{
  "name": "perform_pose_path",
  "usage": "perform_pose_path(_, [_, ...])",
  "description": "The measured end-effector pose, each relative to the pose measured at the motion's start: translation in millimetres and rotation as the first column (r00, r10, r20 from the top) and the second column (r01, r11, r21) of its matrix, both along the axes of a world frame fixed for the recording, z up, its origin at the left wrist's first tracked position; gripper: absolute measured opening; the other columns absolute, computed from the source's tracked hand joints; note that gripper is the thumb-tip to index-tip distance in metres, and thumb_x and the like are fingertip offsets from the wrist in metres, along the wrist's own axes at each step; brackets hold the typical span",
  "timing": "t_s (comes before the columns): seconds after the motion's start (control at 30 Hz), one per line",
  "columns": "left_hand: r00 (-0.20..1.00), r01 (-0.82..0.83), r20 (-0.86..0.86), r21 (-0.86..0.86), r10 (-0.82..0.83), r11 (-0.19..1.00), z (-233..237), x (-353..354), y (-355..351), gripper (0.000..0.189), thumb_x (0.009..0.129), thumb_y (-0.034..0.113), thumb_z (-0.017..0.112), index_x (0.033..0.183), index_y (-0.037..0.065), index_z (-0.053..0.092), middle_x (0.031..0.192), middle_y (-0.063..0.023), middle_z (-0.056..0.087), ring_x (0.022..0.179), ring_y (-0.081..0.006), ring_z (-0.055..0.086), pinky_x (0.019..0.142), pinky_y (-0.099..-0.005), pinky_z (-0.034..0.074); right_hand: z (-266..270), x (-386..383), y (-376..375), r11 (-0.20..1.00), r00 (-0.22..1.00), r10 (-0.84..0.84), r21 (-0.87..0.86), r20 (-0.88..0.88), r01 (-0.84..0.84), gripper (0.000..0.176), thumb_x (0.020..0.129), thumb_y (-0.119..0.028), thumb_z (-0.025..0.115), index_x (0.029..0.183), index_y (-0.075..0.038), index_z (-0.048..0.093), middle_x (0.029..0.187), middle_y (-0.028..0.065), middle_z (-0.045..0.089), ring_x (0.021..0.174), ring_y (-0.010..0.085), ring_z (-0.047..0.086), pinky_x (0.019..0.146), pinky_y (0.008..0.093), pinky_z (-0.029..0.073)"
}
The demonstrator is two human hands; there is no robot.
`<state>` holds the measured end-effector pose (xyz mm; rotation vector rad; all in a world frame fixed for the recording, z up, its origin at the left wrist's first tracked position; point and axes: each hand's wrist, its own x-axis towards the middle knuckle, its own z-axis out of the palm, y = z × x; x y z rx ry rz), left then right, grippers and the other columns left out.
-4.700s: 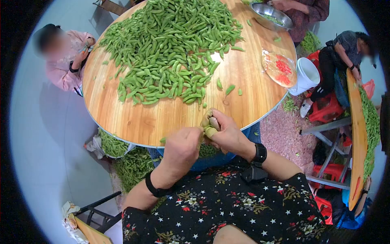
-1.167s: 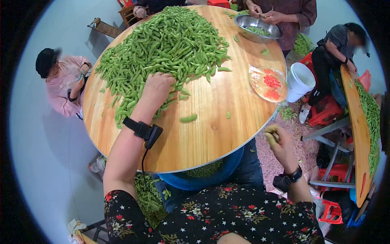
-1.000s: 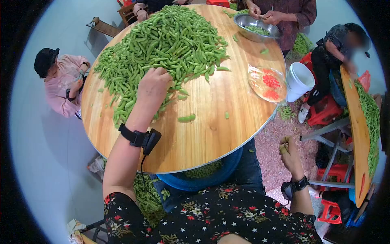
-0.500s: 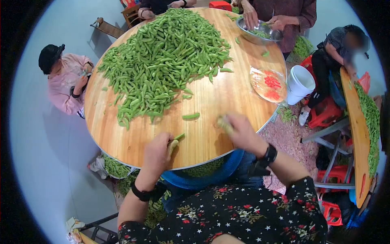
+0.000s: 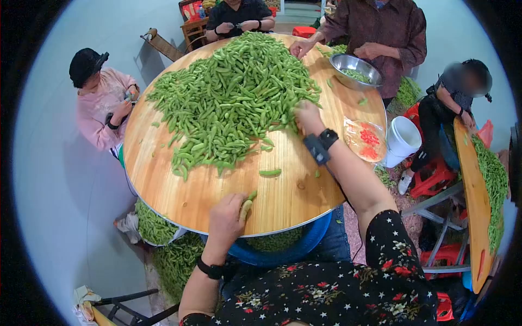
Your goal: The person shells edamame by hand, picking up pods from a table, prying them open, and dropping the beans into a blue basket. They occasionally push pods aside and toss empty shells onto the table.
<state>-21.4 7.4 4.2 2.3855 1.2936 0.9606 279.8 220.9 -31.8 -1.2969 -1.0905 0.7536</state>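
while left grip (image 5: 227,217) pinches a pod (image 5: 246,209), right grip (image 5: 308,117), closure unclear, meets pod heap (image 5: 234,92).

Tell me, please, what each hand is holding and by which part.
The left hand pinches a pale green bean pod by its lower end. The right hand touches the heap of green bean pods; any grip there cannot be told.

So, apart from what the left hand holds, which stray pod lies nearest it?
The long pod alone on bare wood just below the pile, up and right of the left hand; other strays lie further right.
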Motion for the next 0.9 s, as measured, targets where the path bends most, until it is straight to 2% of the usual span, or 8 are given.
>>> perform_pose_path(0.03, [1.0,-0.001,0.004,0.001,0.001,1.0,-0.7,0.0,0.2,0.013,0.082,0.009,0.063,0.094,0.003,0.062,0.079,-0.0159,0.06,0.072,-0.0339,0.06,0.061,-0.0384,0.048,-20.0,-5.6,0.8,0.985,0.985,0.014,0.169,0.172,-0.043,0.019,0.074,-0.009,0.06,0.088,0.003,0.059,0.081,0.0186,0.062,0.075,0.0319,0.062,0.07,0.037,0.05])
perform_pose_path(0.07, [1.0,-0.012,-0.01,-0.002,0.012,1.0,-2.1,-0.3,-0.3,0.014,0.082,0.008,0.063,0.095,0.003,0.062,0.082,-0.0158,0.06,0.074,-0.0339,0.06,0.062,-0.0383,0.048,22.8,-25.1,-43.2,0.984,0.902,0.12,0.071,0.415,-0.164,0.019,0.074,-0.006,0.058,0.091,0.003,0.058,0.086,0.0192,0.061,0.087,0.0324,0.06,0.079,0.0386,0.047])
perform_pose_path(0.17, [1.0,-0.023,-0.001,0.036,0.024,0.999,-7.3,-1.8,0.6,0.015,0.082,0.006,0.062,0.097,0.003,0.062,0.086,-0.016,0.059,0.077,-0.0343,0.06,0.064,-0.0385,0.048,27.3,-46.2,-72.4,0.961,0.764,0.017,0.201,0.645,-0.191,0.021,0.08,-0.006,0.055,0.1,0.002,0.058,0.091,0.0222,0.059,0.089,0.037,0.057,0.079,0.0398,0.046])
perform_pose_path(0.33, [0.996,-0.089,-0.004,0.122,0.09,0.989,0.2,-0.1,-5.3,0.032,0.068,-0.007,0.054,0.098,-0.001,0.06,0.093,-0.0171,0.057,0.088,-0.0361,0.056,0.075,-0.0427,0.046,50.9,-60.3,-148.1,0.921,0.81,0.181,0.193,0.557,-0.339,0.022,0.089,-0.011,0.052,0.106,0.002,0.055,0.088,0.0235,0.06,0.087,0.0401,0.059,0.076,0.0433,0.047])
perform_pose_path(0.43, [0.987,-0.112,-0.105,0.129,0.126,0.985,1.3,0.1,-4.4,0.03,0.07,-0.005,0.055,0.1,-0.001,0.059,0.092,-0.0172,0.058,0.088,-0.0357,0.056,0.079,-0.0424,0.046,44.7,-57.6,-181.1,0.93,0.814,0.294,0.044,0.501,-0.364,0.024,0.092,-0.014,0.048,0.11,0.0,0.054,0.09,0.0226,0.062,0.088,0.039,0.06,0.076,0.0431,0.047])
perform_pose_path(0.6, [0.966,-0.227,0.129,0.018,0.223,0.974,-12.1,2.2,-5.4,0.018,0.084,0.006,0.055,0.101,0.0,0.057,0.09,-0.0197,0.061,0.086,-0.0376,0.058,0.072,-0.0435,0.047,41.0,-55.4,-213.0,0.923,0.856,0.375,-0.055,0.356,-0.381,0.027,0.092,-0.018,0.047,0.112,-0.001,0.053,0.082,0.0216,0.061,0.081,0.0343,0.063,0.072,0.0414,0.047])
perform_pose_path(0.7, [0.958,-0.272,0.093,-0.014,0.272,0.962,-10.2,5.3,-5.4,0.016,0.087,0.009,0.055,0.1,0.0,0.057,0.09,-0.0206,0.061,0.085,-0.0391,0.059,0.069,-0.0444,0.047,23.0,-51.3,-205.4,0.918,0.824,0.233,0.164,0.516,-0.362,0.029,0.092,-0.015,0.049,0.118,-0.001,0.054,0.072,0.0067,0.058,0.056,0.0135,0.055,0.053,0.0297,0.044])
perform_pose_path(0.9, [0.967,-0.254,-0.016,-0.014,0.254,0.967,-6.9,3.0,-6.1,0.015,0.085,0.01,0.056,0.097,0.001,0.056,0.087,-0.0205,0.061,0.082,-0.039,0.059,0.069,-0.0447,0.046,49.7,-18.3,-155.8,0.974,0.88,0.196,0.015,0.432,-0.224,0.024,0.089,-0.012,0.053,0.111,-0.004,0.061,0.067,0.0066,0.053,0.06,0.014,0.054,0.057,0.0305,0.045])
